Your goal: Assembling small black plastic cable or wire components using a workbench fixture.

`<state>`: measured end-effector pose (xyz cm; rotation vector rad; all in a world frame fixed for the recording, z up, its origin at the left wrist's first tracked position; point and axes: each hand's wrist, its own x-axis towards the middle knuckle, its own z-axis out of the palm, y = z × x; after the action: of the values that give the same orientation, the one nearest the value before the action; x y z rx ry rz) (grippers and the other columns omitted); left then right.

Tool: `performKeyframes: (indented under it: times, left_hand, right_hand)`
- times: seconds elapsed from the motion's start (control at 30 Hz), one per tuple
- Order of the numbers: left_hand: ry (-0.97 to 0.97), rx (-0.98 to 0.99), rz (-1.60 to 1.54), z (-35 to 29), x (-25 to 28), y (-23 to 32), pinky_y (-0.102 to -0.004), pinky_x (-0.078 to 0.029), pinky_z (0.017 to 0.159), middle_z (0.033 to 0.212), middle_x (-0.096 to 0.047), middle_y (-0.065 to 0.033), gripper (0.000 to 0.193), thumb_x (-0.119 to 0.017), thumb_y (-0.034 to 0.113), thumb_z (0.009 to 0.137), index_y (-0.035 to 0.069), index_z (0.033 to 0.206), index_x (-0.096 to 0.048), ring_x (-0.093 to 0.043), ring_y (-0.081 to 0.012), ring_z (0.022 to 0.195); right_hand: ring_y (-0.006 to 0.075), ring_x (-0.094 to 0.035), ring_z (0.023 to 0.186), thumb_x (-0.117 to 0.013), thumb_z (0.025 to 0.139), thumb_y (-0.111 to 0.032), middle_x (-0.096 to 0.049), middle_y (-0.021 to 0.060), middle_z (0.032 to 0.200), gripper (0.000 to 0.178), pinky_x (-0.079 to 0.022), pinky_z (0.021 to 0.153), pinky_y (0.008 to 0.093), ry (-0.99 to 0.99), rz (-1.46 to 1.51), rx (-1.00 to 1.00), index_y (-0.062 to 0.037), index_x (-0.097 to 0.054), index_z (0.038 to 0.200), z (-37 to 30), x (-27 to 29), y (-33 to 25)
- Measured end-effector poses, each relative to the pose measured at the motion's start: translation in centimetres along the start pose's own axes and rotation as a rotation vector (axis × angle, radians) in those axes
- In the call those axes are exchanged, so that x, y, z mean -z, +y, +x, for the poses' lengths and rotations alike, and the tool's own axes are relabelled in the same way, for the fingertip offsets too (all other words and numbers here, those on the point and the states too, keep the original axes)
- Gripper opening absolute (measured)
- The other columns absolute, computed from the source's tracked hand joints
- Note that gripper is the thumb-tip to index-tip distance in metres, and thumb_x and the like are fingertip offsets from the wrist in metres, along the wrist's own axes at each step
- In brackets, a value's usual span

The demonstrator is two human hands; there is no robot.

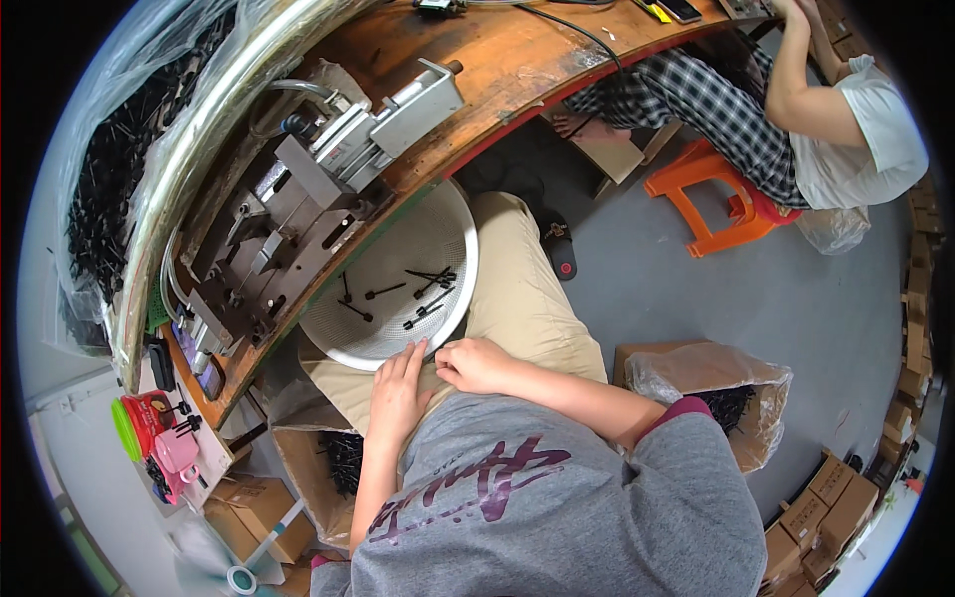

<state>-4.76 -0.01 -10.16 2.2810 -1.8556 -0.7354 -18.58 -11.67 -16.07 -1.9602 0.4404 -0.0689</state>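
A round white perforated basket (460,316) sits on my lap, partly under the bench edge. Several small black rod-shaped parts with thicker ends (385,292) lie scattered in it. My left hand (398,390) rests at the near rim, fingers stretched out flat with their tips on or by it. Close to its right is my right hand (476,365), palm down over my lap with the fingers curled in. Whatever those fingers hold, if anything, is hidden. Beyond the basket, a metal fixture with a pneumatic cylinder (343,139) is mounted on the bench; neither hand touches it.
The curved wooden bench (517,60) runs along the far side. A plastic-lined heap of black parts (129,169) stands at far left. Open cartons (686,368) flank me. A co-worker (846,119) sits on an orange stool (711,194) at far right.
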Motion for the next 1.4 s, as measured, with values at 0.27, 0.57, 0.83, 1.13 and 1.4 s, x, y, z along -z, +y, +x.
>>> performKeyframes:
  times: [0.27,0.57,0.83,1.13,1.4]
  left_hand:
    - [0.020,0.004,-0.041,1.2,-1.0,0.1,-0.0417,-0.038,0.099,0.129,-0.053,-0.0160,0.072,-0.076,0.016,0.067,0.005,0.132,-0.048,-0.050,-0.0320,0.117]
    - [0.115,0.016,-0.038,0.3,-2.4,-1.3,-0.0403,-0.039,0.099,0.124,-0.056,-0.0138,0.062,-0.073,0.017,0.069,0.005,0.126,-0.052,-0.052,-0.0288,0.115]
    - [0.336,0.015,0.114,1.4,-6.3,-3.6,-0.0347,-0.048,0.077,0.082,-0.065,-0.0074,0.027,-0.056,0.014,0.074,0.003,0.097,-0.066,-0.062,-0.0235,0.081]
    - [0.375,-0.103,-0.067,2.8,-7.1,-3.2,-0.0355,-0.050,0.068,0.076,-0.064,-0.0060,0.021,-0.061,0.016,0.070,0.006,0.088,-0.066,-0.061,-0.0221,0.076]
    - [0.346,-0.087,-0.246,2.0,-6.7,-4.2,-0.0374,-0.051,0.073,0.084,-0.066,-0.0070,0.025,-0.067,0.021,0.073,0.007,0.093,-0.066,-0.062,-0.0245,0.083]
  right_hand:
    - [0.0333,-0.065,0.077,-0.059,0.083,-0.020,-0.067,0.0153,0.083,0.019,-0.052,0.071,0.0434,-0.003,-0.012,-0.030,-0.0022,-0.064,0.082,0.0,0.2,0.4]
    - [0.0270,-0.066,0.070,-0.062,0.083,-0.019,-0.067,0.0145,0.081,0.018,-0.052,0.067,0.0375,-0.027,-0.022,-0.037,-0.0011,-0.066,0.086,0.8,0.1,0.0]
    - [0.0192,-0.067,0.066,-0.067,0.083,-0.012,-0.068,0.0142,0.079,0.016,-0.053,0.062,0.0300,-0.066,-0.016,-0.101,0.0026,-0.065,0.089,1.2,-0.8,0.3]
    - [0.0170,-0.063,0.061,-0.066,0.085,-0.009,-0.066,0.0131,0.075,0.012,-0.050,0.056,0.0283,0.007,0.008,-0.082,0.0027,-0.065,0.087,1.3,-0.2,-0.9]
    - [0.0151,-0.062,0.064,-0.066,0.084,-0.007,-0.066,0.0112,0.077,0.010,-0.049,0.060,0.0261,0.080,0.058,0.114,0.0024,-0.066,0.088,2.6,1.9,-6.2]
